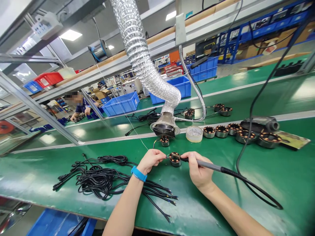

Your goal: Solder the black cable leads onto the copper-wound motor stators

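Wire (pixel 168 156) pinched in your left hand (pixel 152 160) and the soldering iron (pixel 211 165) gripped in your right hand (pixel 201 171) converge at the wound ring (pixel 175 163) on the green bench (pixel 283 173), likely to share one joint. The duct hood (pixel 162 123) behind probably catches fumes.

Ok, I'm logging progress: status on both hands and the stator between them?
Left hand pinching thin wire by stator. Right hand gripping soldering iron, tip at stator. Stator on green bench. Nothing visibly blocking; black cables run beneath left forearm.

The green bench (pixel 290 173) carries black cables (pixel 95 182) — plus copper-wound rings (pixel 175 162) and a round tub (pixel 194 135).
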`<state>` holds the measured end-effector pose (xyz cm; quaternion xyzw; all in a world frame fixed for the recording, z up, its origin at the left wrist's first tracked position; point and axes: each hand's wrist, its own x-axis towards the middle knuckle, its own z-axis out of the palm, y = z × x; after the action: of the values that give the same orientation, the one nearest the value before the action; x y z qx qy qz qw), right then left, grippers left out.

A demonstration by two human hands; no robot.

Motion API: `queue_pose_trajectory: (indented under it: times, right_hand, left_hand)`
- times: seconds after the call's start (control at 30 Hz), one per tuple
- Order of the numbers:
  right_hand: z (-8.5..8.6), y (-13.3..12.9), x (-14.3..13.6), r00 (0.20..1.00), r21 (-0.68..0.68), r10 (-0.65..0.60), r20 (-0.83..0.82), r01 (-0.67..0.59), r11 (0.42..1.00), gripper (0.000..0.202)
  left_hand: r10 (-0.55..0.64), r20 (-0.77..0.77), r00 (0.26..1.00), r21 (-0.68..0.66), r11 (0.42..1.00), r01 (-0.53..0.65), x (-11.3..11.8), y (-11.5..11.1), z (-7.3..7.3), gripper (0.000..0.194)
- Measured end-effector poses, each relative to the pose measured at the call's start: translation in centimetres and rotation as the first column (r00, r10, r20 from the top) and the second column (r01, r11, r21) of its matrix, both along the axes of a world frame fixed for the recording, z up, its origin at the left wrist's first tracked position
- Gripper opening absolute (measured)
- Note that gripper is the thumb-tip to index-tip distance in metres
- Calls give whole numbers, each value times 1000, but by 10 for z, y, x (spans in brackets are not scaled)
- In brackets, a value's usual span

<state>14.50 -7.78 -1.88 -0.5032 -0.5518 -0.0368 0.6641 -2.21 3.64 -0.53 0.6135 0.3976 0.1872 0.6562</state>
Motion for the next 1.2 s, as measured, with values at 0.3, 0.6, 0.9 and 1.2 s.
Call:
queue_pose_trajectory:
  times: [0.3, 0.6, 0.9, 1.2]
  right_hand:
    - [2, 0, 0, 999, -2, -24, 41, 24, 1000, 30]
    - [-17, 14, -12, 972, -185, 100, 214, -61, 981, 33]
    - [-35, 25, -11, 956, -213, 212, 204, -168, 962, 40]
    - [-43, 29, -8, 926, -206, 228, 300, -171, 964, 47]
  left_hand:
    - [88, -21, 996, 78, 993, -87, 6, -7, -2, 47]
    - [60, 13, 998, 30, 998, -61, 2, -1, -4, 40]
    - [95, 18, 995, 47, 994, -96, 7, -8, -4, 37]
    - [54, -7, 999, 96, 994, -53, 6, -10, 0, 37]
